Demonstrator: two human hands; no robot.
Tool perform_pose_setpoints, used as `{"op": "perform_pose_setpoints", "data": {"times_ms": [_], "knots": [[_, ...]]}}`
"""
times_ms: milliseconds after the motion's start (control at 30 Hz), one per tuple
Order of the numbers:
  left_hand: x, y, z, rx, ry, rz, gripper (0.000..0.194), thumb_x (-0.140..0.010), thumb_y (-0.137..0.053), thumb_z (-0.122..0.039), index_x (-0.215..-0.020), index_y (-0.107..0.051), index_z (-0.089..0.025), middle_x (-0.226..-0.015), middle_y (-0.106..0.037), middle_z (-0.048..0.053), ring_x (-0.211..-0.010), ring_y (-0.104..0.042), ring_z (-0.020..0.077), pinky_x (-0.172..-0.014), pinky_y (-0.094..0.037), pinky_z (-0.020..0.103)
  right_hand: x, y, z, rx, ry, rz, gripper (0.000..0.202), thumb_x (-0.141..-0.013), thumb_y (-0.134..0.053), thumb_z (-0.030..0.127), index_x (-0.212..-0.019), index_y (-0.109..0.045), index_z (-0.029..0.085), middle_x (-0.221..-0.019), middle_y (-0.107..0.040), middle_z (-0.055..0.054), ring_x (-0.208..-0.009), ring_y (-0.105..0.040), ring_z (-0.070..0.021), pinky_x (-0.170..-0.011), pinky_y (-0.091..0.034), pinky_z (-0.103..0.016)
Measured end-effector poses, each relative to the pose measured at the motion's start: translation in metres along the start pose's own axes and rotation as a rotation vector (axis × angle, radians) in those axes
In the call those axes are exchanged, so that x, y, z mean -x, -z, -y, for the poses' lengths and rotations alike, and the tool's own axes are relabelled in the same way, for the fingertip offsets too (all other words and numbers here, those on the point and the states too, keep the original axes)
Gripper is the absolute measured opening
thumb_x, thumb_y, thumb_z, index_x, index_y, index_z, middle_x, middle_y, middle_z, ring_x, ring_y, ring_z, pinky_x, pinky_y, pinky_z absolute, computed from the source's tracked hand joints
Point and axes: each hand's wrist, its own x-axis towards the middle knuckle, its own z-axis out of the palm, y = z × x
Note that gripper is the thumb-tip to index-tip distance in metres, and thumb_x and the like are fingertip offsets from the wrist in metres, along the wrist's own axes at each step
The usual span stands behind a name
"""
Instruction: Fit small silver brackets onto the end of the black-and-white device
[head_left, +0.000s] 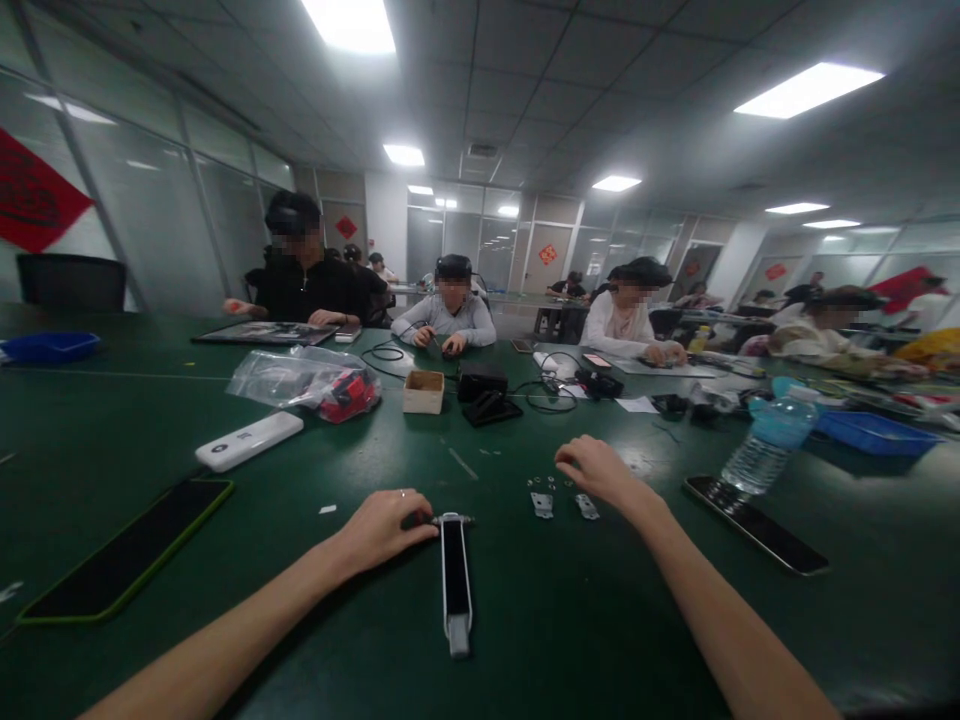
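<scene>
Far L on the green tabletop (360,650): blue tray (49,347), then, nearer the wearer, a dark-screened phone w/ lime-green edge (127,552), set at an angle. Just past its upper end, a white oblong device (250,441); behind that, a see-through bag (259,378) w/ red & black contents. Co-worker in black (304,285) sits beyond, a dark flat board (262,331) in front.

Small white scrap (328,510) lies near the person's L hand (391,527). That hand: thumb + forefinger nearly together, pinching the L end of a short crosswise rod at the top of a slim white-framed piece (455,575). Piece is front & ctr, dark strip down its middle, pale block at its near end.

Behind, approx mid-table: open-topped small box (424,394), black items (484,382) just R of it, co-worker in grey top (454,315) beyond.

R of the slim piece, well apart from it: two small metal plates (542,505), w/ tiny metal bits (551,485) just behind. R hand (598,470) is beside/above these, fingers loosely bent, part-way open, nothing visible in its hold.

Further R: co-worker in white (611,325) behind; water bottle (772,440), tilted in view, by the upper end of a second phone (772,535); blue container (877,433) at far R.
</scene>
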Motion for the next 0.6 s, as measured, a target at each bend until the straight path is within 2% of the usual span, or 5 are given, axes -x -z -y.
{"op": "perform_pose_setpoints", "data": {"times_ms": [100, 200, 367, 600], "knots": [[0.0, -0.001, -0.001, -0.017, -0.008, -0.007, 0.02, -0.084, -0.057, -0.035, -0.089, -0.063, -0.017, -0.082, -0.065, 0.002, -0.07, -0.059, 0.0138, -0.062, -0.041, 0.021, 0.0, -0.007, -0.006, -0.063, -0.021, 0.163, 0.019, -0.084, -0.053, 0.023, -0.09, -0.07, 0.018, -0.09, -0.068, -0.007, -0.085, -0.059, -0.0183, -0.07, -0.041, -0.024], [0.0, -0.003, 0.0, -0.021, -0.022, -0.018, 0.018, -0.084, -0.057, -0.034, -0.088, -0.063, -0.017, -0.08, -0.064, 0.001, -0.069, -0.058, 0.0134, -0.061, -0.041, 0.021, -0.003, -0.015, -0.001, -0.118, -0.039, 0.256, 0.018, -0.083, -0.055, 0.024, -0.092, -0.07, 0.018, -0.093, -0.069, -0.006, -0.084, -0.061, -0.0175, -0.069, -0.041, -0.022], [0.001, -0.004, 0.002, -0.025, -0.049, -0.041, 0.016, -0.084, -0.056, -0.032, -0.089, -0.062, -0.018, -0.081, -0.064, 0.001, -0.069, -0.058, 0.0131, -0.062, -0.041, 0.021, -0.006, -0.02, 0.003, -0.127, -0.087, 0.277, 0.018, -0.081, -0.056, 0.023, -0.091, -0.07, 0.017, -0.092, -0.069, -0.008, -0.086, -0.063, -0.0182, -0.069, -0.042, -0.022], [0.001, 0.003, -0.008, -0.029, -0.033, -0.016, 0.014, -0.082, -0.057, -0.029, -0.089, -0.062, -0.017, -0.08, -0.064, 0.001, -0.07, -0.059, 0.0132, -0.063, -0.042, 0.021, -0.008, -0.027, -0.002, -0.124, -0.161, 0.299, 0.017, -0.082, -0.055, 0.025, -0.083, -0.069, 0.015, -0.086, -0.069, -0.01, -0.079, -0.064, -0.0183, -0.063, -0.04, -0.021]]}}
